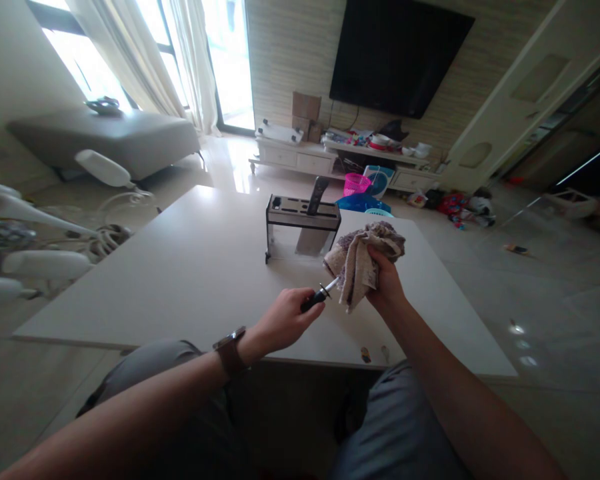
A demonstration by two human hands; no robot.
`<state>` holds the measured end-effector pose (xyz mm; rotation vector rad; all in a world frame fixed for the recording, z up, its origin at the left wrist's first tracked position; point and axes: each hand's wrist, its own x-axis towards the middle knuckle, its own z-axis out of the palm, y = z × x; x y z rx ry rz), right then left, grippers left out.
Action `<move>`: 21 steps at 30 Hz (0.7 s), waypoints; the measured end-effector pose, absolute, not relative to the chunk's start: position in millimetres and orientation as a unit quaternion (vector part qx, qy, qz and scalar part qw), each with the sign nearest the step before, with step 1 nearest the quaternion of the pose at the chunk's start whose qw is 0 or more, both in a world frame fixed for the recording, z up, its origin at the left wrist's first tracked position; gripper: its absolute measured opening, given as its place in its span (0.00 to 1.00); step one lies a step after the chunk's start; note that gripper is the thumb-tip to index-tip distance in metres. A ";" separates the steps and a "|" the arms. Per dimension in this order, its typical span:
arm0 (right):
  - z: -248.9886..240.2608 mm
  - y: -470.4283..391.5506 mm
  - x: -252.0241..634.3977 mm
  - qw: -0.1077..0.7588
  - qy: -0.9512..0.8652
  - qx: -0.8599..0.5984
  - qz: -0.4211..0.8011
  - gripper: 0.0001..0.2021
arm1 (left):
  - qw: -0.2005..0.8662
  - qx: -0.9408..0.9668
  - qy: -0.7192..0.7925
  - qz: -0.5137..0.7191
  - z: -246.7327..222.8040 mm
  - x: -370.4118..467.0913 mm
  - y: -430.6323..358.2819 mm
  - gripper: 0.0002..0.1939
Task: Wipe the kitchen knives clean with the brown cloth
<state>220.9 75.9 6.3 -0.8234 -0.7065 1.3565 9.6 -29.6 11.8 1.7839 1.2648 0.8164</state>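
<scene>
My left hand (291, 319) is closed around the black handle of a honing steel (314, 299), which has a small guard and a pale rod. The rod runs up to the right into a crumpled beige and purple-grey cloth (359, 267), so its far end is hidden. My right hand (384, 277) grips that cloth from the right, its fingers partly covered by the folds. Just beyond stands a knife block (303, 212) with a slotted top and clear sides. One black-handled cleaver (312, 233) is upright in it, its broad blade showing through the side.
The white table (205, 267) spans the space before me; two small items (365, 355) lie near its front edge. White chairs (45, 263) stand at left. Behind are a TV cabinet (310, 162) with clutter and a pink basket (357, 183).
</scene>
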 end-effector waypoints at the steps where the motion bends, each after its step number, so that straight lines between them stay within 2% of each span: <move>1: 6.8 75.6 221.2 0.640 -0.303 -0.371 0.601 0.14 | 0.396 0.702 0.497 0.322 12.1 9.7 -29.8 0.18; 10: 13.0 71.9 219.1 0.637 -0.281 -0.387 0.605 0.19 | 0.409 0.696 0.491 0.327 11.5 10.7 -29.6 0.18; 21: 10.0 73.4 220.0 0.623 -0.275 -0.397 0.615 0.20 | 0.417 0.692 0.492 0.324 10.4 10.5 -29.5 0.18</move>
